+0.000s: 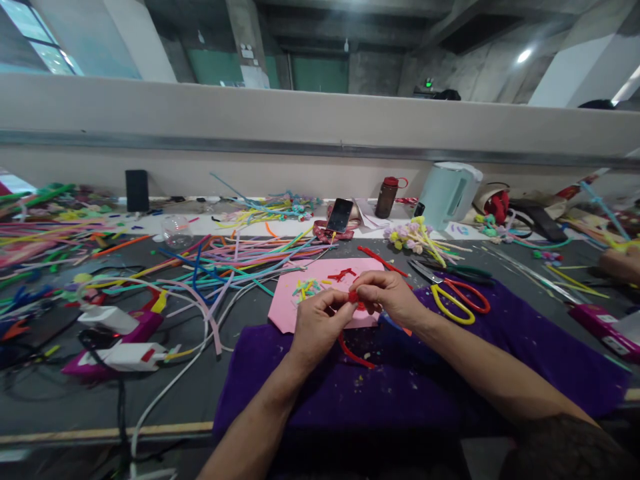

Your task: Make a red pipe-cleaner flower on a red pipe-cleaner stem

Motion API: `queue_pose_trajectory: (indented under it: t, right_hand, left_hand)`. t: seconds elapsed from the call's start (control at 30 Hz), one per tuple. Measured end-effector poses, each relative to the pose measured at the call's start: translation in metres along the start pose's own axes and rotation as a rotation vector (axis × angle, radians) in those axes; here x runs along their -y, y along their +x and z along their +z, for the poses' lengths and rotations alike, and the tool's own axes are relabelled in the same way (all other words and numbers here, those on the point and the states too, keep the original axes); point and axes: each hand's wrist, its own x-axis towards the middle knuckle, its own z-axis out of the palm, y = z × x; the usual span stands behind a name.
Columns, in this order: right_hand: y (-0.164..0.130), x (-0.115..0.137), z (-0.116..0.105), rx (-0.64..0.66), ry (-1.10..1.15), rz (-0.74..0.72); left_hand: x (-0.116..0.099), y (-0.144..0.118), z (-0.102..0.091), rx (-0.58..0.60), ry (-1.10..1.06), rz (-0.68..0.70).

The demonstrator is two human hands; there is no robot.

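Grey and cluttered, the counter (240, 373) carries a purple cloth (450, 380) and pink sheet (300, 307). Above them the left hand (315, 327) and right hand (385, 297) both pinch a red pipe cleaner (354, 353), its tail curling down onto the cloth. Twisted too hard, the wire could probably kink or slip free.

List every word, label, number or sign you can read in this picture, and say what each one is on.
No text can be read here.
Glue gun label: too blurred.
Pink box white label: too small.
Papers on the pillar: too small.
Green sign at the back: only a glow.
Phone screen: dark.
Red pipe cleaner between the left hand and right hand: no markings.
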Motion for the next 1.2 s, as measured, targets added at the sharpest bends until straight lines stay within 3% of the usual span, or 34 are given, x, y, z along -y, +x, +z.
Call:
queue_pose_trajectory:
  t: [0.33,0.47,0.63,0.77,0.93,1.2]
  right_hand:
    - [-0.001,0.001,0.003,-0.049,0.022,0.072]
    - [-0.005,0.003,0.013,0.050,-0.035,0.120]
    - [-0.011,0.000,0.022,0.195,0.000,0.128]
    - [-0.012,-0.003,0.023,0.134,0.000,0.143]
    - [-0.009,-0.005,0.021,0.006,-0.171,0.082]
    - [-0.008,-0.010,0.022,-0.052,-0.322,0.064]
  left_hand:
    - [-0.003,0.001,-0.007,-0.043,-0.234,-0.012]
    - [-0.001,0.003,-0.011,-0.070,-0.333,0.028]
    - [0.002,0.003,-0.011,-0.047,-0.479,-0.088]
    - [0.000,0.004,-0.009,0.008,-0.559,-0.197]
    - [0.001,0.008,-0.008,0.021,-0.670,-0.331]
    - [0.005,0.011,-0.004,-0.004,-0.704,-0.388]
